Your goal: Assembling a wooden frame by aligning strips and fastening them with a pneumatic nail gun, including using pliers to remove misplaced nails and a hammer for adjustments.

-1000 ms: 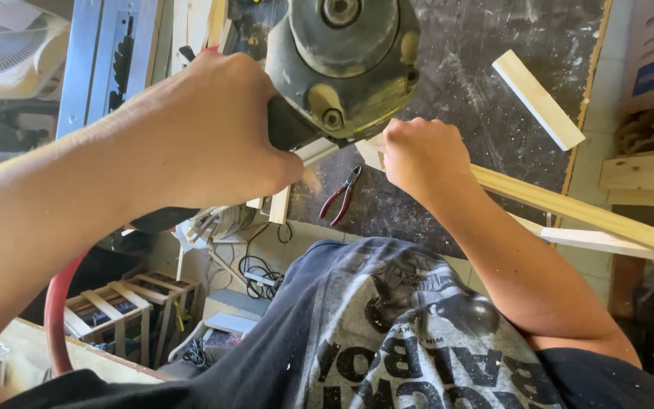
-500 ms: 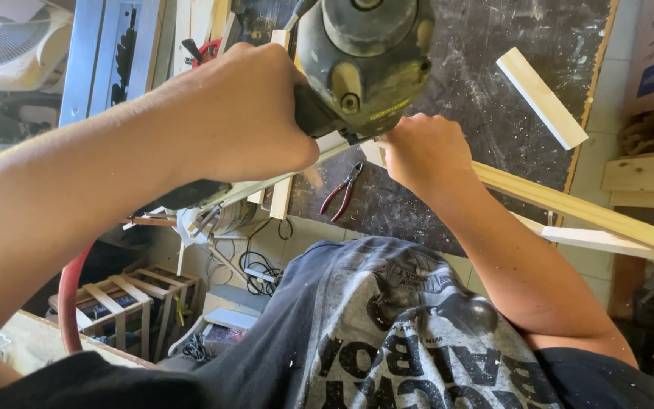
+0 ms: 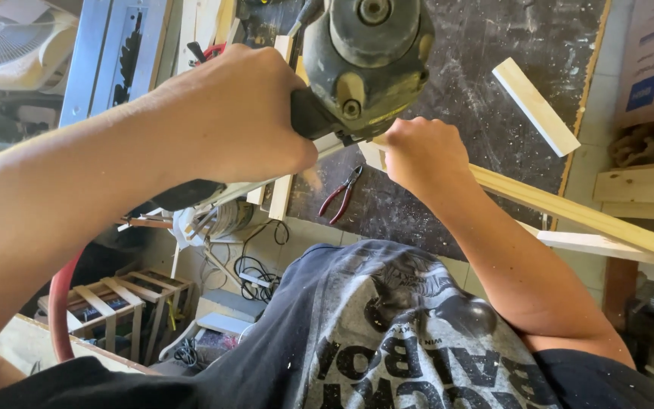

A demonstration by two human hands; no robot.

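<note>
Fingers (image 3: 266, 113) of left hand (image 3: 228, 113) clamped round nail gun (image 3: 361, 60); right hand (image 3: 421, 151) gripping wooden strip (image 3: 569, 212)

The person wears a dark grey T-shirt (image 3: 387, 333) with a faded grey print and large block lettering across the chest. Above the T-shirt, both forearms are bare, and the hands wear no gloves, rings or watch.
</note>
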